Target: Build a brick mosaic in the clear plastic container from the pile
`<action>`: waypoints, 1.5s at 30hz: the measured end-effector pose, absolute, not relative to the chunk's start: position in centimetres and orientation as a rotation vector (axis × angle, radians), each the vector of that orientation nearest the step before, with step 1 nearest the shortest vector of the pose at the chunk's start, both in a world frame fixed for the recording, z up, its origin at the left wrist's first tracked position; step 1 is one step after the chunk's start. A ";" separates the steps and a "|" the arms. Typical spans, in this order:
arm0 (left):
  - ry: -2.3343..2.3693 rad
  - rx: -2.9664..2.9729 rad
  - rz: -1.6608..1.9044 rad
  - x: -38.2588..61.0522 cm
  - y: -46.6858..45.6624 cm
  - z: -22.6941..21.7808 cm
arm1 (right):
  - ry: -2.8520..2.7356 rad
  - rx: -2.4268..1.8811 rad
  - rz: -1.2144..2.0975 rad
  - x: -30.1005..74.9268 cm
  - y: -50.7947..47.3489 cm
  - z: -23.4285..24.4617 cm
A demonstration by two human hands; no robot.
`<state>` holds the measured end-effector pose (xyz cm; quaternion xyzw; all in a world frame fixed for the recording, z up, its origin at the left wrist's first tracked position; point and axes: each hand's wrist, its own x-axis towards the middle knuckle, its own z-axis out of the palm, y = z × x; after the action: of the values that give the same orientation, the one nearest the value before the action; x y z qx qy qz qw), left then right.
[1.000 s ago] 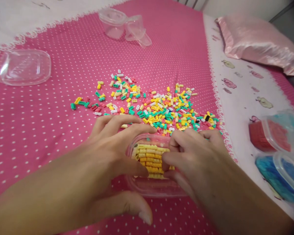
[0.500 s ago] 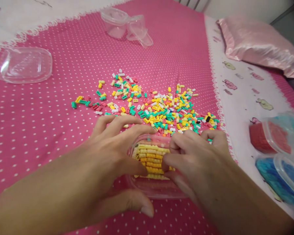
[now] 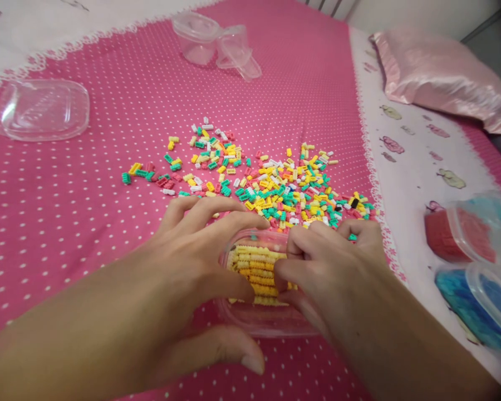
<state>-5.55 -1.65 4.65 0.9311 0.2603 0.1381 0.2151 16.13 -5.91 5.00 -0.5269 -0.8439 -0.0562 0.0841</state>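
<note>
A clear plastic container (image 3: pixel 259 328) sits on the bed in front of me, with rows of yellow toy building bricks (image 3: pixel 259 273) lined up inside. My left hand (image 3: pixel 200 256) is spread at the container's left side, one finger bent in over the bricks and the thumb apart from the rest. Over the container's right part, my right hand (image 3: pixel 325 267) has its fingers curled together against the yellow bricks. Whatever its fingertips pinch is hidden. Just beyond both hands lies a scattered pile of small loose bricks (image 3: pixel 292 189) in yellow, green, white and red.
A clear lid (image 3: pixel 45 108) lies at the left. Farther back stand an empty clear tub (image 3: pixel 196 42) and more clear plastic pieces (image 3: pixel 237 50). On the right are a container of red bricks (image 3: pixel 459 234), a container of blue ones (image 3: pixel 471 306) and a pink pillow (image 3: pixel 442 72).
My right hand has shifted very slightly left over the bricks. The left hand has barely moved, and the container and loose bricks stay where they were.
</note>
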 end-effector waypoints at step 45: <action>0.821 2.434 0.213 -3.2 12.6 9.1 | -1.815 -1.497 0.567 23.1 2.2 3.8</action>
<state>-3.22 12.61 9.14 0.9071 0.3058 0.0795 0.2781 23.09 2.24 3.85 -0.5787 -0.7018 0.2190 0.3530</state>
